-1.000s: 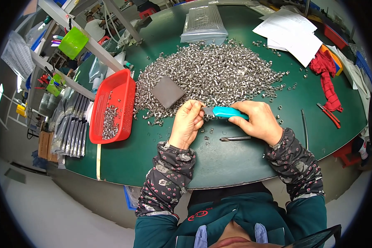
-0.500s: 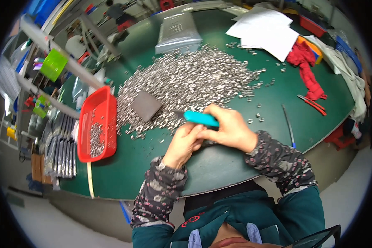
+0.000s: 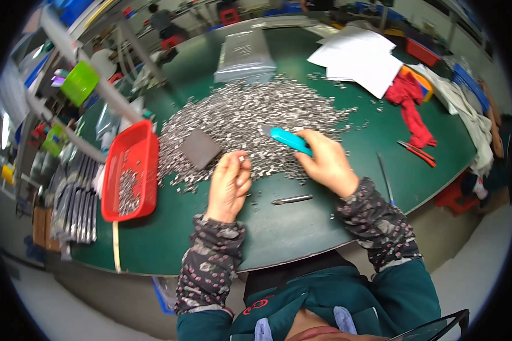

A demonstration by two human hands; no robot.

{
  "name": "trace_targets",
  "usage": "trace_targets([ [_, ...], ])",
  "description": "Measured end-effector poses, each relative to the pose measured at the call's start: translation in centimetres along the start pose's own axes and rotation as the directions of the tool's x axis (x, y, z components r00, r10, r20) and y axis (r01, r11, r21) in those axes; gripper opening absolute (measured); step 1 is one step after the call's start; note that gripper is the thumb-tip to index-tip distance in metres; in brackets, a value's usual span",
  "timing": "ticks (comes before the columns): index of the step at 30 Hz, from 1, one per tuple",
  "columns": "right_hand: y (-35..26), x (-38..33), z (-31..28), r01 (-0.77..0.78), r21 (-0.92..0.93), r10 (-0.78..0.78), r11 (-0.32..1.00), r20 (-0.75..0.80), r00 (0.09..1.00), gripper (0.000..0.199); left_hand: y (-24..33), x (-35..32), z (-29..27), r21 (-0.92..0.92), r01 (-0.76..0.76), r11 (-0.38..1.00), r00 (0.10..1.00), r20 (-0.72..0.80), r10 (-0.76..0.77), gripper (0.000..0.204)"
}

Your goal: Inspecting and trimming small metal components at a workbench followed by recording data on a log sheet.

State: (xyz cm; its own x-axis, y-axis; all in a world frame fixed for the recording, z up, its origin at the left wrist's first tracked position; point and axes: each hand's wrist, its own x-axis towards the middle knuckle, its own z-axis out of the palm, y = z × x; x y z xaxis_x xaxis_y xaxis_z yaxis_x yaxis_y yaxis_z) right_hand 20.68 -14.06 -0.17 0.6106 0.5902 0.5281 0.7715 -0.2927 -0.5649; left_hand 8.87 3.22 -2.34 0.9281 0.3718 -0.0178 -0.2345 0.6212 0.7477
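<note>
Pinched between the thumb and fingertips of my left hand (image 3: pixel 228 184) is a small metal piece (image 3: pixel 242 159). My right hand (image 3: pixel 329 166) grips a teal utility knife (image 3: pixel 290 140), its blade pointing up and left over the heap. The two hands are apart. In front of them spreads a large pile of small metal pieces (image 3: pixel 250 111). A dark square block (image 3: pixel 201 149) rests on the pile's near left part, close to my left hand. Below and between my hands, a short metal rod (image 3: pixel 292 199) with a fluted-looking end lies on the green table (image 3: pixel 301 233).
At left stands a red tray (image 3: pixel 153 170) holding some metal pieces. Clear plastic bags (image 3: pixel 244 57) and white paper sheets (image 3: pixel 358 57) lie at the back. On the right are a red cloth (image 3: pixel 418 125), red-handled scissors (image 3: pixel 418 153) and a thin pen-like tool (image 3: pixel 385 176).
My hands have separated: the left moved left with a small metal piece, the right moved right and up with the utility knife. The metal rod now shows on the table.
</note>
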Motion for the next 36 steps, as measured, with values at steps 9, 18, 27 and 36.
trace_targets([
  [9, -0.5, -0.5, 0.5, 0.036, -0.031, -0.030, 0.999, 0.153, 0.988, 0.024, -0.1, 0.5, -1.3, -0.052, -0.006, 0.999, 0.999, 0.044, 0.008, 0.017],
  [18, -0.8, -0.4, 0.2, -0.023, 0.063, 0.009, 0.998, 0.210, 0.978, 0.026, -0.1, 0.6, -1.8, -0.020, 0.029, 0.999, 0.999, 0.038, -0.028, 0.015],
  [27, -1.1, -0.4, 0.1, -0.017, 0.059, 0.002, 0.998, 0.248, 0.969, 0.023, -0.2, 0.6, -1.9, 0.022, 0.033, 0.999, 0.998, 0.048, -0.034, 0.016],
  [36, -1.1, -0.5, 0.0, -0.009, 0.068, -0.008, 0.998, 0.242, 0.970, 0.022, -0.4, 0.6, -1.5, 0.121, -0.007, 0.993, 1.000, -0.006, 0.007, 0.013],
])
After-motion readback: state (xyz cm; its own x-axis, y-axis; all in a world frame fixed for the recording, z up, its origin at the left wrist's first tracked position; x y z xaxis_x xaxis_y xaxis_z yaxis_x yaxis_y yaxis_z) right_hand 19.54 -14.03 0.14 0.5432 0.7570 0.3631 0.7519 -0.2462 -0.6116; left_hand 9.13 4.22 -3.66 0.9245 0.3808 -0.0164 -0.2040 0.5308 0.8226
